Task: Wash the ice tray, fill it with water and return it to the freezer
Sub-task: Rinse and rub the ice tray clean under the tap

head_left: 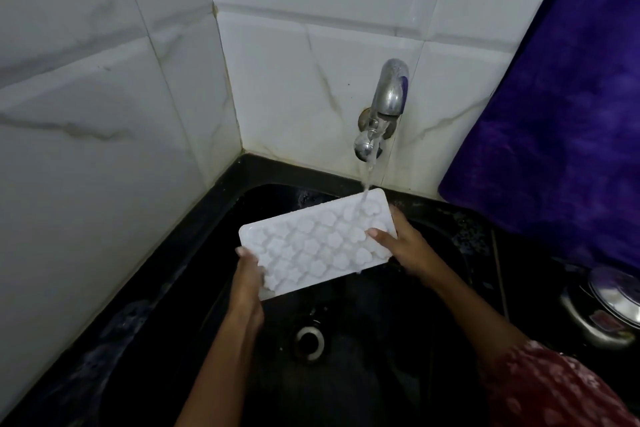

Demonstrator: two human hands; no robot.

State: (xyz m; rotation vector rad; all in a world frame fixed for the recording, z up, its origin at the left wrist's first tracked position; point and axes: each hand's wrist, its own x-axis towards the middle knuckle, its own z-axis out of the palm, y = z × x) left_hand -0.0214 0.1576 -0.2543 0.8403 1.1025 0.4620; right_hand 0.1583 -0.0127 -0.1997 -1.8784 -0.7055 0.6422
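Observation:
A white ice tray [318, 243] with small shaped cells is held over the black sink [194, 246], tilted with its far right end higher. My left hand [247, 281] grips its near left corner. My right hand [403, 243] grips its right end, thumb on top. Water runs from the steel tap [386, 104] on the tiled wall and lands on the tray's far right cells. Some water drips off the tray's near edge.
The sink's drain [309, 341] lies below the tray. White marble-look tiles [104, 97] close in the left and back. A purple cloth [561, 107] hangs at the right. A steel vessel with a lid [606, 308] stands on the dark counter at the right.

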